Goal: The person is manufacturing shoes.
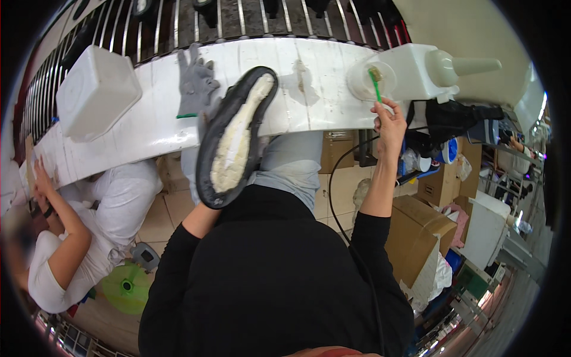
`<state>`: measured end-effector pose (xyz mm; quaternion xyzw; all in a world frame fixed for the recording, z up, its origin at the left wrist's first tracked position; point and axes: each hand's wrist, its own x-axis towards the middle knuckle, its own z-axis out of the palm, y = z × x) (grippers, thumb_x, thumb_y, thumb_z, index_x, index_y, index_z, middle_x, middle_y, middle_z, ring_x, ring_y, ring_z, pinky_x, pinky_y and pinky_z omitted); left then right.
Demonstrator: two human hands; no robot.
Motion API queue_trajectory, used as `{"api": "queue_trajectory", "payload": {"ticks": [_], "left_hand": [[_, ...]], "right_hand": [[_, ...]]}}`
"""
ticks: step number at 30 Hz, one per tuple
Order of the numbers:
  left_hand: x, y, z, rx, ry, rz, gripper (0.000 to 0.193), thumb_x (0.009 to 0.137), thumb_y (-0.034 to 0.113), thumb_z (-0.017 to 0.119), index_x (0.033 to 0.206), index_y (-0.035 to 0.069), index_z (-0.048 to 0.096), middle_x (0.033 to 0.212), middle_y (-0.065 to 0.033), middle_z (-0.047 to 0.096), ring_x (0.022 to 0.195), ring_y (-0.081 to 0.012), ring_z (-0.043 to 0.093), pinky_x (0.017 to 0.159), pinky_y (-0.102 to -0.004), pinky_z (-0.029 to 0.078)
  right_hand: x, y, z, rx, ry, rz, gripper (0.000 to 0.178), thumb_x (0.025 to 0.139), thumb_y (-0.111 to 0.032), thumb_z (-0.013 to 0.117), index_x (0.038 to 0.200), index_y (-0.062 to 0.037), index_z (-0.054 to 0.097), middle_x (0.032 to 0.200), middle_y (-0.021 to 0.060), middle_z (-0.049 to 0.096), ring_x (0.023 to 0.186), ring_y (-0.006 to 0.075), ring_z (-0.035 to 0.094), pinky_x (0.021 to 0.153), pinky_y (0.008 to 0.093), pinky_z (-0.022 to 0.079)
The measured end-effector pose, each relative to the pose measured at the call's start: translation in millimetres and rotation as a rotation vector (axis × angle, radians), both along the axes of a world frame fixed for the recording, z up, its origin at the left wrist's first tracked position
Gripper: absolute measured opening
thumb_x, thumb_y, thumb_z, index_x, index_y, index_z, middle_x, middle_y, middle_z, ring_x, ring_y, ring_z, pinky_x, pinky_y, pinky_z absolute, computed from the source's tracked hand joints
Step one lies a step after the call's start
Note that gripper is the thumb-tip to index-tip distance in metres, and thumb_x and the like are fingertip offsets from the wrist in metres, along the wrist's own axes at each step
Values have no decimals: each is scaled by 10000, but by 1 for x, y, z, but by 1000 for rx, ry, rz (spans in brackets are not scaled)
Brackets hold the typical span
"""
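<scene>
A black shoe sole with a cream-coloured inner face lies tilted across the front edge of the white table, its toe end towards me. My left hand holds it from underneath; the fingers are hidden behind it and only the wrist area shows. Farther right, my right hand pinches the handle of a green toothbrush. The brush's bristles are inside a round translucent cup, which appears to hold some clear liquid.
A grey glove and a white plastic container are on the table. Beside the cup lies a white bottle with a nozzle. Behind runs a roller conveyor. A co-worker sits at left. A black cable hangs near my right arm.
</scene>
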<state>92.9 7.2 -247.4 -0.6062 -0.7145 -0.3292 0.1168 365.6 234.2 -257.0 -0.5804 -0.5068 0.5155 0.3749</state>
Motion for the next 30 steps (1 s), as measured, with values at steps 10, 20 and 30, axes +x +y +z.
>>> {"api": "queue_trajectory", "payload": {"ticks": [10, 20, 30], "left_hand": [[3, 1, -7, 23, -263, -115, 620, 857, 248, 704, 1354, 14, 414, 1294, -192, 538, 1190, -317, 542, 1052, -453, 380], [4, 5, -30, 180, -391, -119, 770, 788, 226, 761, 1387, 48, 312, 1330, -195, 488, 1216, -345, 516, 1091, -537, 277], [5, 13, -32, 338, -438, -148, 846, 750, 179, 779, 1405, 76, 253, 1354, -196, 457, 1227, -364, 505, 1116, -589, 212]], "right_hand": [[-103, -107, 83, -27, 92, 620, 144, 848, -5, 669, 987, -6, 705, 803, 36, 681, 653, 53, 536, 569, 198, 408], [-115, -122, 62, 345, 73, 692, 129, 762, 9, 762, 878, 22, 707, 805, 83, 667, 686, 107, 601, 582, 222, 438], [-108, -119, 69, 265, 24, 639, 60, 806, -22, 736, 851, 10, 712, 778, 53, 664, 623, 76, 517, 560, 217, 387]]}}
